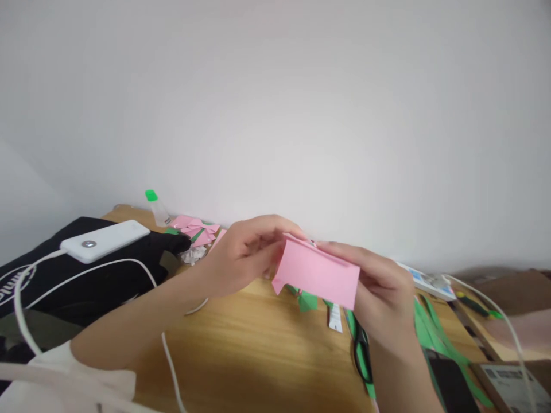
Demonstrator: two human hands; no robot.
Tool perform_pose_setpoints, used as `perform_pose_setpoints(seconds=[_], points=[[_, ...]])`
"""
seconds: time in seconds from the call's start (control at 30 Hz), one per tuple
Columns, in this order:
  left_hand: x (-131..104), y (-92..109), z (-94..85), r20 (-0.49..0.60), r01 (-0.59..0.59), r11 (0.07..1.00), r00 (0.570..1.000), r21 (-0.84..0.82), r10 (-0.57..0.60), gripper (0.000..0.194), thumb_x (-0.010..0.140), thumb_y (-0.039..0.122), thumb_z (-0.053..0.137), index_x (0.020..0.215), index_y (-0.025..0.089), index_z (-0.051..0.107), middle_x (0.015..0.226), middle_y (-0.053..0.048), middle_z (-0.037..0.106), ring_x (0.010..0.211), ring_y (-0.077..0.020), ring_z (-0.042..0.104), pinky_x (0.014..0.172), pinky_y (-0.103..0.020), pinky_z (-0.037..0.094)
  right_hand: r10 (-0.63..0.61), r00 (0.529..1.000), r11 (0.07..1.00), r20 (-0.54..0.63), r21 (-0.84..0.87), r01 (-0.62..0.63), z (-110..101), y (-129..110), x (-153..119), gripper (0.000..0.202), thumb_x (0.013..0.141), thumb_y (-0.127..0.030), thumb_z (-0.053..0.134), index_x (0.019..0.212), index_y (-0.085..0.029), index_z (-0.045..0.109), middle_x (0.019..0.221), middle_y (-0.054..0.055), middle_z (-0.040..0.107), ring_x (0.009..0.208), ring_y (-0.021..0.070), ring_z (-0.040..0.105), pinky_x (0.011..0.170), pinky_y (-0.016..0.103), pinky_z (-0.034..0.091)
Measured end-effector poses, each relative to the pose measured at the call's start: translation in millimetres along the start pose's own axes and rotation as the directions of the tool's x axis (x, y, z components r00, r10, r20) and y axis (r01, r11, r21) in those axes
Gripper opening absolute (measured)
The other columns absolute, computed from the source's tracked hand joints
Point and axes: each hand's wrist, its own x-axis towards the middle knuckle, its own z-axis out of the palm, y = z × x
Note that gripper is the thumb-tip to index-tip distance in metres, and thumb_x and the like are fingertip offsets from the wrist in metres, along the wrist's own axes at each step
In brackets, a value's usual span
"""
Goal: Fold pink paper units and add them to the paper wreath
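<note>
A pink sheet of paper (318,272), folded along its top edge, is held up above the table between both hands. My left hand (253,246) pinches its upper left corner, fingers curled over the top. At the right end, my right hand (379,281) grips the paper with its forefinger along the folded edge; the thumb is partly hidden behind the sheet. Below the paper lie green paper pieces (307,301) and a small white tube (335,318). Black-handled scissors (362,353) rest beside my right wrist, partly covered by it.
A white power bank (105,241) with a cable sits on black cloth (51,281) at left. Behind stand a green-capped glue bottle (157,207) and pink paper scraps (198,229). Right are green strips (434,332), a dark phone (451,381), a power strip (426,281) and another person's arm (520,330).
</note>
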Motion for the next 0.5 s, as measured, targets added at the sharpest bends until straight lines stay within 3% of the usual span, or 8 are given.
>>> perform_pose_setpoints(seconds=[0.07,0.13,0.23,0.37,0.5], points=[[-1.6,2.2,2.7,0.056,0.045,0.996,0.998,-0.082,-0.04,0.024,0.09,0.029,0.061,0.113,0.022,0.058,0.082,-0.002,0.068,0.062,-0.0117,0.065,0.051,-0.02,0.049,-0.103,0.995,0.991,-0.006,-0.087,0.102,-0.8,-0.6,-1.8,0.044,0.085,-0.006,0.057,0.112,-0.036,0.072,0.098,0.001,0.078,0.081,0.0173,0.072,0.067,0.028,0.055],[-4.7,4.5,6.0,0.113,0.1,0.987,0.99,-0.122,-0.086,0.042,0.081,0.022,0.071,0.12,0.025,0.054,0.096,-0.002,0.068,0.074,-0.0134,0.067,0.057,-0.02,0.053,-0.178,0.984,0.973,-0.016,-0.151,0.174,-0.7,-1.0,-2.4,0.049,0.083,-0.003,0.056,0.116,-0.036,0.071,0.09,0.001,0.077,0.068,0.0155,0.067,0.058,0.028,0.051],[-10.6,5.5,9.3,0.124,0.124,0.985,0.986,-0.12,-0.109,0.059,0.073,0.013,0.076,0.125,0.029,0.051,0.112,-0.004,0.063,0.085,-0.015,0.067,0.067,-0.023,0.056,-0.2,0.978,0.959,-0.053,-0.217,0.184,0.2,-0.8,-2.1,0.053,0.08,-0.001,0.056,0.117,-0.037,0.07,0.086,0.0,0.076,0.059,0.0138,0.061,0.051,0.027,0.046],[-14.5,3.8,7.3,0.167,0.051,0.997,0.985,-0.052,-0.042,0.043,0.075,0.013,0.075,0.111,0.024,0.057,0.099,-0.003,0.063,0.087,-0.0156,0.064,0.074,-0.026,0.056,-0.188,0.981,0.97,-0.057,-0.171,0.176,-1.2,0.8,-2.6,0.059,0.08,0.002,0.05,0.116,-0.04,0.07,0.091,-0.002,0.077,0.068,0.0149,0.066,0.054,0.026,0.048],[-13.7,6.0,4.3,0.123,0.11,0.994,0.986,0.013,-0.111,0.031,0.076,0.016,0.073,0.105,0.02,0.06,0.088,-0.003,0.063,0.079,-0.0153,0.063,0.066,-0.025,0.054,-0.035,0.999,0.999,0.012,0.029,0.034,-6.5,1.7,-4.3,0.046,0.084,-0.009,0.052,0.115,-0.038,0.071,0.11,-0.001,0.075,0.095,0.0204,0.069,0.076,0.031,0.056]])
